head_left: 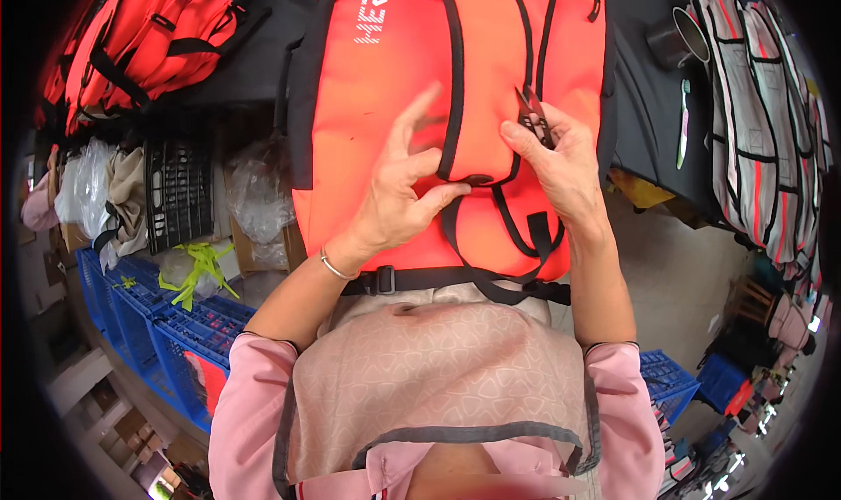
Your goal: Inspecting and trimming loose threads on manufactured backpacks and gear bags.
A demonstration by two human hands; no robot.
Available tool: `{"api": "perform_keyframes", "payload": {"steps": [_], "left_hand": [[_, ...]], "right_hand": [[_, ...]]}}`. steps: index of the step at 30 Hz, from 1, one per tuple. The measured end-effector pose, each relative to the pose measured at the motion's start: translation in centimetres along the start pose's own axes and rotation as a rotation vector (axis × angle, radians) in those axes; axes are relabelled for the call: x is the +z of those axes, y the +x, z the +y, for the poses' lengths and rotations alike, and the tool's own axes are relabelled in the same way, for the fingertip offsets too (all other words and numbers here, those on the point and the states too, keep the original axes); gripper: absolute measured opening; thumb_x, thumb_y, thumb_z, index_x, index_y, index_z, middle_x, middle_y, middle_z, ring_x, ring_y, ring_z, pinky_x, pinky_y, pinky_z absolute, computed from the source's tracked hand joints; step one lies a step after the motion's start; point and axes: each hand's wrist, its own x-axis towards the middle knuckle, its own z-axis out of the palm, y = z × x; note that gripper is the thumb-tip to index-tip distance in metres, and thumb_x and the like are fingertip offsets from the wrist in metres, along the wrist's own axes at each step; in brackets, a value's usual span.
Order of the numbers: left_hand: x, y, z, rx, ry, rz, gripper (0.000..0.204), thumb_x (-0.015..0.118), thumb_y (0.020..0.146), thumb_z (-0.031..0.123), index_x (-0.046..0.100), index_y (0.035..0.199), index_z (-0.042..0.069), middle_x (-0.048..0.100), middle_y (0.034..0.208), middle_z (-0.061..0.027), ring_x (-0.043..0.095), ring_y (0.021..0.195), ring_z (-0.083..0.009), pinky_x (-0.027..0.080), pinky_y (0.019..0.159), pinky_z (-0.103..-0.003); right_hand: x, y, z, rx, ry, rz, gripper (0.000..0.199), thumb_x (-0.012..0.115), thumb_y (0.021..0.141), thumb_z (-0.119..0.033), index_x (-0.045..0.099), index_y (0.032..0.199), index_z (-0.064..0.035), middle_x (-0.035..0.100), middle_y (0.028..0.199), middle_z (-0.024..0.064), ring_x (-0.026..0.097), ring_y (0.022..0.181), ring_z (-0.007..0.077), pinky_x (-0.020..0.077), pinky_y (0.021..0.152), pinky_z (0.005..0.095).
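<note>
An orange backpack [399, 106] with black trim is lying on the dark bench [648, 106], its lower edge hanging toward the person's apron [438, 377]. The left hand [399, 193] is pinching a black strap loop [477, 181] on the pack between thumb and forefinger, the other fingers spreading upward. The right hand [561, 163] is closing around small black thread snips [533, 115], whose blades are pointing up along a black seam; they seem to be touching the fabric, though that is hard to tell. More orange packs [144, 36] are lying at the upper left, blue crates [166, 334] sitting below them, and striped grey bags [762, 115] are hanging at the right.
</note>
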Motion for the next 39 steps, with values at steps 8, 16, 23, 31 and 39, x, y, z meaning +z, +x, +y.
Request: {"api": "perform_keyframes", "payload": {"steps": [8,16,23,31,39], "left_hand": [[-1.5,2.1,-0.5,0.681,0.658,-0.043,0.008,0.067,0.068,0.001,0.064,0.068,0.008,0.065,0.120,-0.0030,0.051,0.126,-0.0271,0.024,0.117,-0.051],[-1.1,1.4,-1.8,0.748,0.685,-0.053,0.003,0.068,0.070,0.009,0.065,0.070,0.008,0.070,0.099,-0.0019,0.065,0.094,-0.0194,0.042,0.107,-0.050],[-0.9,1.5,-2.3,0.785,0.681,-0.054,0.011,0.067,0.068,0.004,0.057,0.065,0.006,0.067,0.098,-0.0033,0.066,0.089,-0.0208,0.051,0.099,-0.047],[-0.9,1.5,-2.3,0.778,0.691,-0.056,0.009,0.069,0.071,0.003,0.069,0.079,0.007,0.069,0.097,-0.0024,0.066,0.086,-0.0203,0.048,0.102,-0.047],[-0.7,1.7,-2.2,0.790,0.669,-0.029,0.011,0.068,0.064,0.006,0.057,0.066,0.006,0.066,0.097,-0.0033,0.065,0.088,-0.0211,0.053,0.095,-0.049]], "right_hand": [[-0.5,-0.2,1.1,0.060,-0.002,-0.137,0.022,0.073,0.086,-0.017,0.060,0.075,-0.0029,0.041,0.064,-0.0071,0.035,0.059,0.0047,0.0292,0.053,0.0260],[-1.8,-3.7,0.3,0.073,-0.425,0.011,0.027,0.073,0.083,-0.007,0.066,0.107,0.0027,0.067,0.082,0.0065,0.061,0.081,0.0076,0.0492,0.072,0.0231],[-2.4,-7.3,0.9,-0.450,-0.718,0.214,0.027,0.081,0.073,-0.016,0.067,0.093,-0.0031,0.067,0.083,0.0076,0.062,0.071,0.0235,0.0495,0.063,0.0319],[-2.0,-7.0,1.7,-0.764,-0.991,0.238,0.032,0.084,0.067,-0.023,0.068,0.092,-0.0083,0.064,0.080,-0.0005,0.055,0.063,0.0164,0.0431,0.055,0.0293],[-1.8,-7.1,1.4,-0.818,-1.123,0.219,0.031,0.082,0.069,-0.024,0.069,0.093,-0.0091,0.063,0.080,-0.0011,0.054,0.062,0.0144,0.0385,0.053,0.0281]]}}
